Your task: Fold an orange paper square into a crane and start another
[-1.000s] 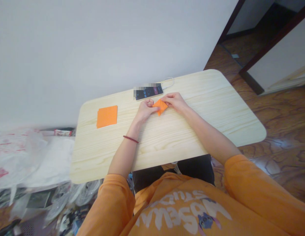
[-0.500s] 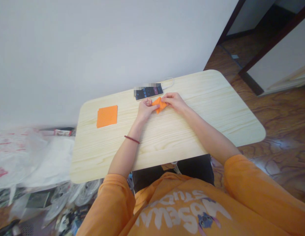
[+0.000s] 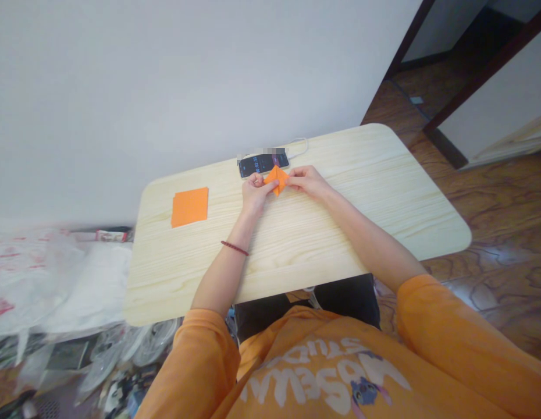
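A small folded orange paper (image 3: 276, 178) is held between both hands, just above the light wooden table (image 3: 323, 233). My left hand (image 3: 253, 193) pinches its left corner with closed fingers. My right hand (image 3: 308, 180) grips its right side with finger and thumb. A red bead bracelet sits on my left wrist. Directly behind the paper lies a dark phone (image 3: 262, 163) with a lit screen, partly hidden by the paper.
A flat stack of orange square paper (image 3: 190, 206) lies at the table's left. A white cable (image 3: 299, 145) runs from the phone toward the wall. Plastic bags and clutter (image 3: 56, 291) sit on the floor at left. A doorway opens at upper right.
Both hands have lifted the folded paper slightly and shifted it left and toward the phone; the paper has turned and looks more compact than a second ago.
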`<state>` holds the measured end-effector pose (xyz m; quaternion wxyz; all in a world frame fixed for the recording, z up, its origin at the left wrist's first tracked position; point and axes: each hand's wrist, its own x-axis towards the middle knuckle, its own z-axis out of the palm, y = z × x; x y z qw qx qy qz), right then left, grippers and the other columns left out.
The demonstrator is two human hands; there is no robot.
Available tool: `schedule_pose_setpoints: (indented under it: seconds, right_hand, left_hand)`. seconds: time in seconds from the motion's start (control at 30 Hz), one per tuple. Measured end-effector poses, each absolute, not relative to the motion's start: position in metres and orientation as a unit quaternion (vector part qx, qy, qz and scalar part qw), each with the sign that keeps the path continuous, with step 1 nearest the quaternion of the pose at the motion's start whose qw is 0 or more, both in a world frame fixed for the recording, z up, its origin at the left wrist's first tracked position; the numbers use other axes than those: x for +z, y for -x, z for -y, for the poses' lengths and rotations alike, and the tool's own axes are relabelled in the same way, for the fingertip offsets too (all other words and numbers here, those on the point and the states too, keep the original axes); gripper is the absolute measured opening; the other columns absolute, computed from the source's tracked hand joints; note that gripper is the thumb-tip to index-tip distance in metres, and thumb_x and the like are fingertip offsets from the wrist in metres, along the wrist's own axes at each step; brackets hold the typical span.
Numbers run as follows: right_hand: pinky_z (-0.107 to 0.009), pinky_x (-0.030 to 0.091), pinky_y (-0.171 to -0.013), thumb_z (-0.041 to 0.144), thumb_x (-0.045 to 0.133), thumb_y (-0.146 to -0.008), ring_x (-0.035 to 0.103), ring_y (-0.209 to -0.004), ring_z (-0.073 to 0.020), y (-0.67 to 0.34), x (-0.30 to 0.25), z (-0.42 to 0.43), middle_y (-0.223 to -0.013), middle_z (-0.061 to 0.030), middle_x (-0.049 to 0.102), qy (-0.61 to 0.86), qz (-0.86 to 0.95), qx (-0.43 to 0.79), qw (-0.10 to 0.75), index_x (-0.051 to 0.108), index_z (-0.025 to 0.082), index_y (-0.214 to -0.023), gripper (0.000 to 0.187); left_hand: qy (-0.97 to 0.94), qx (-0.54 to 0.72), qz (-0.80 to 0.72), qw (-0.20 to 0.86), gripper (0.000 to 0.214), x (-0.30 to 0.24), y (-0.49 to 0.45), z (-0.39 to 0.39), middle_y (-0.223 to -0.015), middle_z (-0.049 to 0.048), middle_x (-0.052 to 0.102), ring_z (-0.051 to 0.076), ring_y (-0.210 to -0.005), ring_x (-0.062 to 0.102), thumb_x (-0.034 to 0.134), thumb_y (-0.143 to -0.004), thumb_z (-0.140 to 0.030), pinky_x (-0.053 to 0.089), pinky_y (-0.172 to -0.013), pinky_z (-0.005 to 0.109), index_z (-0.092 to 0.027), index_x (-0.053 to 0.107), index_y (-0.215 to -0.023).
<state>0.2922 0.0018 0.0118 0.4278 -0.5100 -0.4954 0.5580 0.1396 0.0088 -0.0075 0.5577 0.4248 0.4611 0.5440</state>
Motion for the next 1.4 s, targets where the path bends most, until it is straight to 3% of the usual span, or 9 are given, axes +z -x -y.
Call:
schedule_pose_setpoints:
  seconds: [0.2, 0.43, 0.97, 1.2, 1.4]
  right_hand:
    - [-0.023, 0.019, -0.045, 0.019, 0.065, -0.063, 0.033, -0.043, -0.0051, -0.293, 0.014, -0.001, -0.041, 0.0049, 0.044, 0.516, 0.502, 0.559, 0.412, 0.054, 0.016, -0.052, 0.016]
    - [-0.024, 0.023, -0.047, 0.021, 0.07, -0.061, 0.035, -0.044, -0.0056, -0.296, 0.015, 0.0, -0.043, 0.003, 0.046, 0.524, 0.518, 0.548, 0.395, 0.057, 0.014, -0.051, 0.017]
    - [-0.022, 0.022, -0.044, 0.02, 0.072, -0.06, 0.035, -0.042, -0.0048, -0.298, 0.009, -0.003, -0.043, 0.0028, 0.048, 0.488, 0.479, 0.581, 0.442, 0.062, 0.012, -0.055, 0.014]
    - [-0.021, 0.022, -0.041, 0.017, 0.069, -0.061, 0.037, -0.041, -0.0038, -0.297, 0.007, -0.005, -0.046, 0.0007, 0.053, 0.491, 0.461, 0.582, 0.456, 0.062, 0.01, -0.054, 0.012]
    - [-0.02, 0.017, -0.04, 0.02, 0.07, -0.064, 0.034, -0.04, -0.0029, -0.295, 0.008, -0.004, -0.042, 0.0029, 0.047, 0.482, 0.444, 0.594, 0.467, 0.06, 0.01, -0.054, 0.017]
  left_hand:
    - [-0.42, 0.544, -0.469, 0.555, 0.051, -0.011, -0.138, -0.011, -0.05, -0.0101, 0.037, 0.005, -0.049, 0.044, 0.078, -0.049, -0.017, 0.041, -0.053, 0.019, -0.02, 0.028, -0.059]
    - [-0.427, 0.474, -0.465, 0.614, 0.052, -0.005, -0.13, -0.012, -0.056, -0.0066, 0.05, 0.007, -0.054, 0.053, 0.08, -0.046, -0.018, 0.044, -0.054, 0.021, -0.02, 0.03, -0.059]
    - [-0.48, 0.322, -0.44, 0.688, 0.046, 0.008, -0.119, -0.008, -0.054, -0.0091, 0.042, 0.005, -0.051, 0.049, 0.078, -0.044, -0.012, 0.039, -0.051, 0.018, -0.019, 0.035, -0.059]
    - [-0.488, 0.321, -0.434, 0.686, 0.046, 0.01, -0.119, -0.008, -0.055, -0.0098, 0.042, 0.003, -0.05, 0.047, 0.078, -0.043, -0.014, 0.038, -0.051, 0.016, -0.018, 0.035, -0.059]
    - [-0.462, 0.377, -0.453, 0.663, 0.05, 0.003, -0.124, -0.006, -0.052, -0.0103, 0.044, 0.006, -0.049, 0.05, 0.08, -0.042, -0.015, 0.04, -0.05, 0.018, -0.02, 0.035, -0.062]
